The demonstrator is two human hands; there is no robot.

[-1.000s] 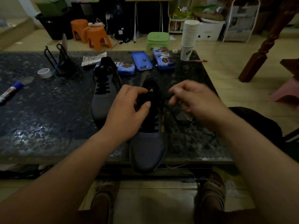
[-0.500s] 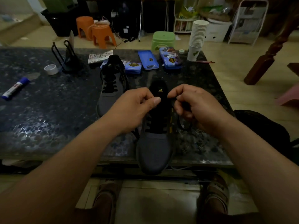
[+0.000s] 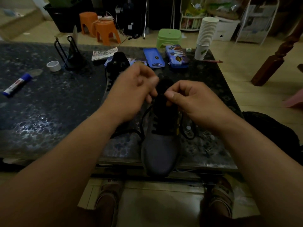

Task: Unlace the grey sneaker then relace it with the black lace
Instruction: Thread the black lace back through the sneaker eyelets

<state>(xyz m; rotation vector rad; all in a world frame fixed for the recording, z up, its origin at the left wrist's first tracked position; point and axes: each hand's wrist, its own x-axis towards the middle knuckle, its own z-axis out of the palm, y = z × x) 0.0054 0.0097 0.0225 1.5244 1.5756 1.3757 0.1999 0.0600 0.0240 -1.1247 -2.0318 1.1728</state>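
Observation:
A grey sneaker lies on the dark speckled table, its toe hanging over the near edge. Its black lace runs in loose loops down both sides of the shoe. My left hand is raised above the shoe's tongue with its fingers curled, pinching one lace end. My right hand pinches the other lace end between thumb and forefinger just right of the tongue. A second grey sneaker with black lacing sits behind my left hand, mostly hidden.
Blue tins and a stack of paper cups stand at the table's far edge. A tape roll, black stand and glue stick lie at the left. Stools stand on the floor beyond.
Both hands have lifted away from the shoe's tongue, drawing the lace ends up; the left hand rose higher and the lace loops now hang at both sides.

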